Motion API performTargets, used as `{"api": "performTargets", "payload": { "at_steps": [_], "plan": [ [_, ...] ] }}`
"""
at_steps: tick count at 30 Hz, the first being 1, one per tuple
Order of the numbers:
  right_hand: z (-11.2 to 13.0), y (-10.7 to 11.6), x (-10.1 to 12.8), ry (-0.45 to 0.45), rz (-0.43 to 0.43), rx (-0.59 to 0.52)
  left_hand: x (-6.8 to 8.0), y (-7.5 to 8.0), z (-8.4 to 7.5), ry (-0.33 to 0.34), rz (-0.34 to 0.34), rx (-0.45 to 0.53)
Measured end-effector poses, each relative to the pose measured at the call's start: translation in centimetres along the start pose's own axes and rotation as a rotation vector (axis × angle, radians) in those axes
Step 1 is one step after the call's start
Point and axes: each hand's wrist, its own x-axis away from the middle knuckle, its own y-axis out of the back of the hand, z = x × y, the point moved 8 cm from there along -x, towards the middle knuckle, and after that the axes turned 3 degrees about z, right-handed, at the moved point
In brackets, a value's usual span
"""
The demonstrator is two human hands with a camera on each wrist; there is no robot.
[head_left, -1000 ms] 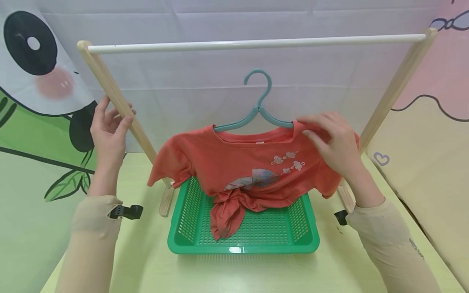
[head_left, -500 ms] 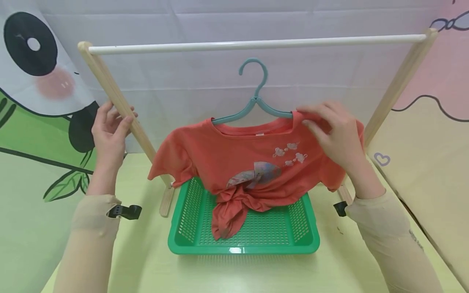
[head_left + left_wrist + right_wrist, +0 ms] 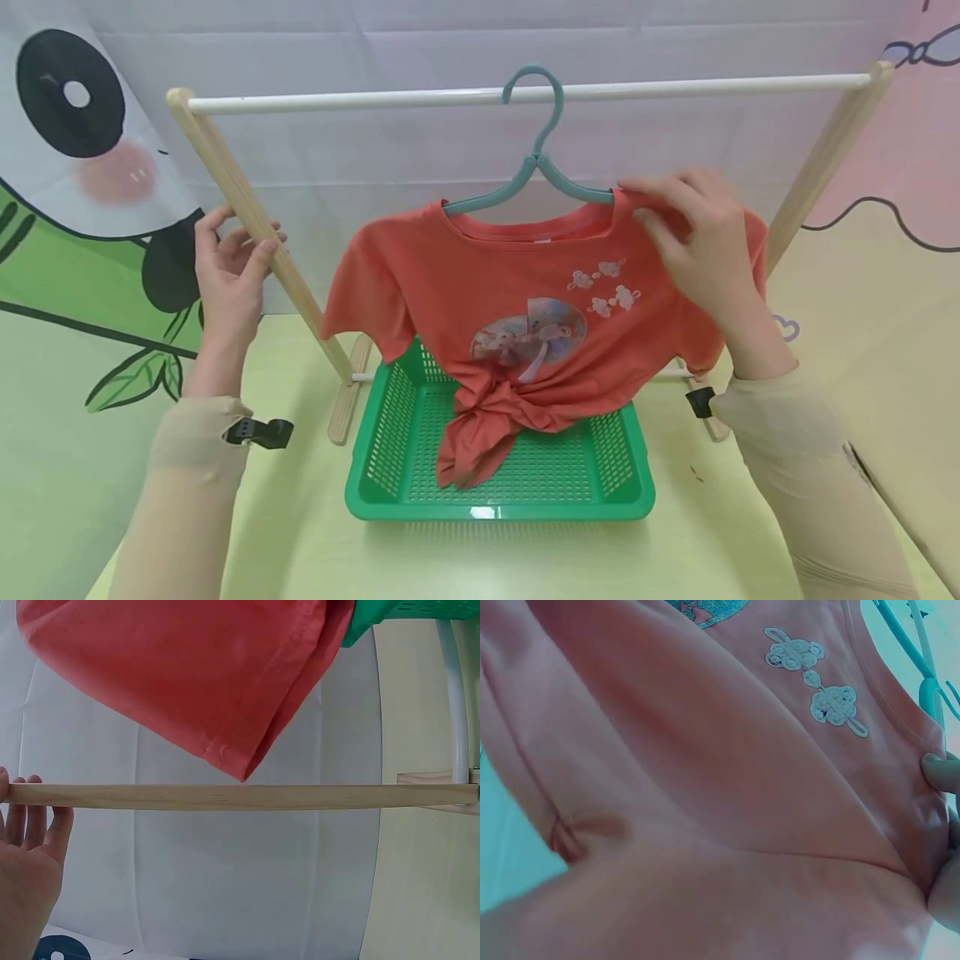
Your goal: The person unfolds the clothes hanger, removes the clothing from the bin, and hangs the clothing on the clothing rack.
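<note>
An orange-red T-shirt [image 3: 510, 283] with a printed front hangs on a teal hanger [image 3: 536, 158]. The hanger's hook loops over the white rail [image 3: 360, 100] of a wooden rack. My right hand [image 3: 675, 225] pinches the shirt's right shoulder over the hanger arm; in the right wrist view a fingertip [image 3: 939, 771] presses the fabric [image 3: 705, 787] by the collar. My left hand [image 3: 240, 237] grips the rack's slanted left post [image 3: 258, 229], its fingers [image 3: 30, 825] lying behind the post [image 3: 240, 796]. The shirt's knotted hem [image 3: 480, 425] dangles into the green basket [image 3: 498, 506].
The basket stands on a yellow-green table between the rack's feet. The rack's right post [image 3: 825, 150] slants up behind my right forearm. A white cloth backdrop and cartoon panels close in the back and both sides. A sleeve tip [image 3: 240, 769] hangs just above the left post.
My right hand has lifted the hanger and shirt upward and slightly right; the hook, earlier below the rail, now loops over it. My left hand has stayed on the post.
</note>
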Motion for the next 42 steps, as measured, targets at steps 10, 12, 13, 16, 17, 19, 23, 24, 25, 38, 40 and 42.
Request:
{"api": "performTargets", "payload": {
  "at_steps": [10,12,13,16,17,19,23,24,25,38,40,42],
  "plan": [
    [-1.3,0.0,-0.8,-0.06,-0.015,0.071,-0.3,0.3,0.7,0.012,-0.025,0.036],
    [-1.4,0.0,-0.9,-0.063,-0.01,0.091,-0.3,0.3,0.9,0.014,-0.026,0.038],
    [-1.4,0.0,-1.0,-0.068,-0.016,0.09,-0.3,0.3,1.0,0.017,-0.026,0.035],
    [-1.2,0.1,-1.2,-0.074,-0.034,0.096,-0.3,0.3,1.1,0.024,-0.024,0.027],
    [-1.1,0.1,-1.2,-0.074,-0.039,0.1,-0.3,0.3,1.1,0.026,-0.024,0.021],
    [-0.8,0.2,-1.2,-0.066,-0.046,0.115,-0.4,0.3,1.1,0.031,-0.025,0.005],
    [-0.1,0.0,-1.0,-0.029,-0.053,0.146,-0.3,0.4,1.1,0.035,-0.028,-0.009],
    [-0.1,-0.2,-1.0,-0.02,-0.052,0.149,-0.3,0.4,1.1,0.034,-0.03,-0.006],
    [-0.1,-0.3,-0.9,-0.016,-0.047,0.155,-0.3,0.4,1.1,0.03,-0.031,-0.003],
    [-1.3,-2.4,0.2,-0.048,0.046,0.121,-0.5,1.0,1.6,0.016,-0.03,0.024],
    [-1.4,-2.6,0.3,-0.044,0.048,0.103,-0.5,1.0,1.6,0.019,-0.033,0.031],
    [-1.5,-2.8,0.4,-0.041,0.051,0.086,-0.5,1.0,1.8,0.027,-0.037,0.027]
  ]
}}
